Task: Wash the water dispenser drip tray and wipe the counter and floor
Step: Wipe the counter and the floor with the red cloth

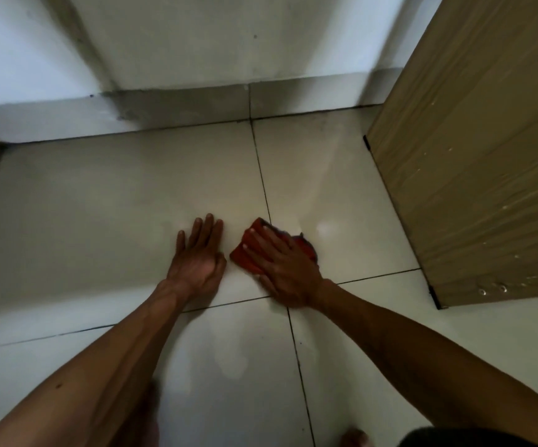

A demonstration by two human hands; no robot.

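From my remote seat I see my left hand (200, 253) just left of the red cloth (254, 250), lying flat on the tiled floor (100, 221) with its grip open and holding nothing. My right hand (285, 272) lies spread on the red cloth, pressing it to the floor over a grout line rather than clutching it. Well right of the cloth stands a wood-grain cabinet (474, 162).

Large glossy off-white floor tiles (126, 201) with thin dark grout lines meet a plain white painted wall (229, 37) along a low, scuffed tiled skirting (177, 104). At the right stands a tall light-brown wood-grain cabinet panel (487, 162). The light is dim, with soft pale reflections on the tiles.
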